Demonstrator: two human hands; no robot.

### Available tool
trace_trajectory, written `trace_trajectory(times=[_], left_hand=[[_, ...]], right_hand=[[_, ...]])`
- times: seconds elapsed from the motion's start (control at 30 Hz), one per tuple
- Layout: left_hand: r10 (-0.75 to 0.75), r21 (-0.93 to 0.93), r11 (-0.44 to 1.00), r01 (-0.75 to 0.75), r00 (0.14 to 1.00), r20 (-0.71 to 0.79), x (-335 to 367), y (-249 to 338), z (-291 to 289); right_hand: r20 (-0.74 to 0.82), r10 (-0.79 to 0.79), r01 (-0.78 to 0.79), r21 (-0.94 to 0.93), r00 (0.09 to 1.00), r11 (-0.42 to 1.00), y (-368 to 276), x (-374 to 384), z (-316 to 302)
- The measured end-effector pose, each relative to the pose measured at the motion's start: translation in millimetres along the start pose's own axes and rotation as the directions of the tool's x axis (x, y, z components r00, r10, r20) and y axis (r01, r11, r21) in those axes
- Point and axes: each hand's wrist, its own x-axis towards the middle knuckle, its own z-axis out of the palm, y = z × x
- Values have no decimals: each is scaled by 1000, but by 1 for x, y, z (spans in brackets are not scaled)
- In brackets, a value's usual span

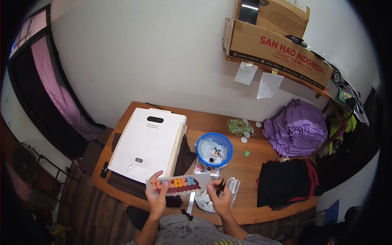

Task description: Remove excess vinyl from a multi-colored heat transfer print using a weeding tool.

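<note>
In front of me is a translucent strip of transfer film (178, 185) printed with large multicoloured letters over a dark red shadow. My left hand (157, 198) grips its left end, the thumb lying across the front. At the opposite end, my right hand (220, 200) is closed, its thumb at the film's edge. A small dark pointed tool (221, 187) sticks up from the right hand; its exact kind does not show. Below that hand, a clear plastic bag with white round pieces (203, 201) lies on the wooden table (245, 188), partly covered.
A white heat press (149, 139) stands left over dark cloth. Behind the film is a blue-rimmed bowl (232, 151) with small printed pieces. Folded purple cloth (300, 126) and black-and-red garments (283, 183) lie right. Cardboard boxes (277, 51) sit on the wall shelf.
</note>
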Motion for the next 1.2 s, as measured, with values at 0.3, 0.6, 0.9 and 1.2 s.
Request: trace_trajectory(times=[0.3, 0.6, 0.9, 1.2], left_hand=[[30, 151, 987, -53, 988, 153, 13, 9, -7], [-327, 189, 939, 287, 578, 748, 27, 42, -34], [-339, 398, 917, -10, 504, 794, 35, 34, -13], [-271, 382, 923, -48, 624, 733, 10, 7, 27]], right_hand=[[-104, 41, -25, 148, 994, 989, 1, 6, -5], [-10, 227, -201, 425, 974, 882, -7, 11, -13], [83, 15, -14, -9, 996, 1000, -31, 25, -22], [262, 76, -63, -57, 962, 996, -28, 20, -19]])
